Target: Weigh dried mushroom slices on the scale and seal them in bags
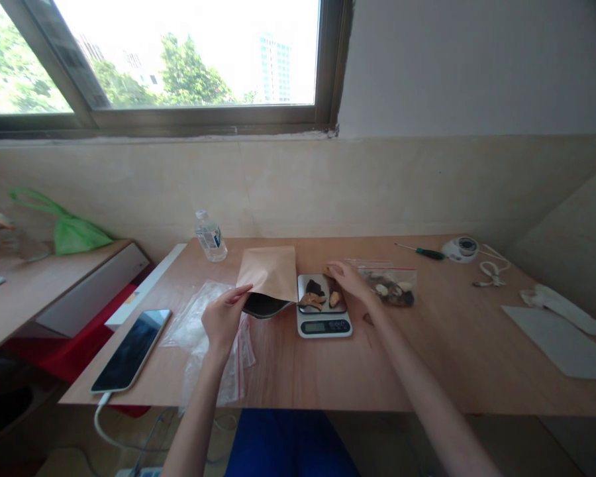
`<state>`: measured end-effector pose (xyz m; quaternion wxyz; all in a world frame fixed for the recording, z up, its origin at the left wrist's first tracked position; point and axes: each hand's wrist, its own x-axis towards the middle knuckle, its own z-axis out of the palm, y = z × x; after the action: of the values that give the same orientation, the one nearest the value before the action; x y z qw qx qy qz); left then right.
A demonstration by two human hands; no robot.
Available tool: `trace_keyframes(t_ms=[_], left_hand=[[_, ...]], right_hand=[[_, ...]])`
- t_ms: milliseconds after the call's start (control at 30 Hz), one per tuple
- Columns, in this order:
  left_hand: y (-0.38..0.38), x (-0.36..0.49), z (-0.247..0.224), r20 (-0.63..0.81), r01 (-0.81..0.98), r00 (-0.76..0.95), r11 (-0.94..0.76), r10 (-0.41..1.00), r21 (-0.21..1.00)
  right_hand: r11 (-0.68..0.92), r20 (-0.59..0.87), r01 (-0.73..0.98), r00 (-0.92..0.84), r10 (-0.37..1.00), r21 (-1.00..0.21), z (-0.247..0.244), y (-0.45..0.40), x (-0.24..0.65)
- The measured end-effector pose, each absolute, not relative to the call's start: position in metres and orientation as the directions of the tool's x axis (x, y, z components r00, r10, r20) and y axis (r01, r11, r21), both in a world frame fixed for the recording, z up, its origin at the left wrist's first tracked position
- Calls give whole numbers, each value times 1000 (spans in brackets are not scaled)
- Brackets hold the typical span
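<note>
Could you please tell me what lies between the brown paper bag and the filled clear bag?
In the head view, the white scale bearing dark and brown pieces lies there, with the right hand at its far right corner.

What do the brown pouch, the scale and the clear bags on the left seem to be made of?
Brown pouch: probably kraft paper, from its matte tan face; its dark inside may be a film lining, though that's unclear.
Scale: likely smooth white plastic, judging by its moulded-looking body; the greyish, slightly reflective plate could be metal.
Clear bags: thin plastic film, see-through with glossy wrinkles.
</note>
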<state>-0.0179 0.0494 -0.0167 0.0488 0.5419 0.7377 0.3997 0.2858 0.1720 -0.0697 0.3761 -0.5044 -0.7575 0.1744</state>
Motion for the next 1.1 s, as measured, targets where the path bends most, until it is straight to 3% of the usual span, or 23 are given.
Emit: trace_keyframes(t_ms=[200, 433, 600, 667, 767, 867, 967, 1100], left_hand=[[51, -17, -17, 380, 763, -398, 72, 835, 642], [54, -13, -11, 377, 779, -409, 103, 831, 618], [57, -7, -6, 385, 785, -404, 99, 830, 611], [59, -4, -2, 390, 789, -391, 86, 834, 609], [60, 1, 4, 394, 801, -357, 60, 847, 595], [58, 5, 8, 384, 808, -334, 51, 861, 587], [55, 7, 9, 376, 813, -329, 57, 866, 580], [51, 5, 7, 387, 818, -320, 46, 865, 574]], right_hand=[[449, 368, 606, -261, 892, -657, -66, 160, 285], [420, 305, 494, -299, 904, -761, -64, 159, 282], [558, 580, 503, -130, 804, -660, -28, 122, 265], [595, 603, 426, -134, 787, -682, -10, 93, 247], [666, 543, 306, -399, 739, -681, 5, 55, 211], [710, 442, 406, -577, 687, -575, -1, 43, 175], [684, 319, 572, -612, 724, -453, -12, 55, 148], [620, 194, 672, -599, 777, -405, -17, 79, 125]])
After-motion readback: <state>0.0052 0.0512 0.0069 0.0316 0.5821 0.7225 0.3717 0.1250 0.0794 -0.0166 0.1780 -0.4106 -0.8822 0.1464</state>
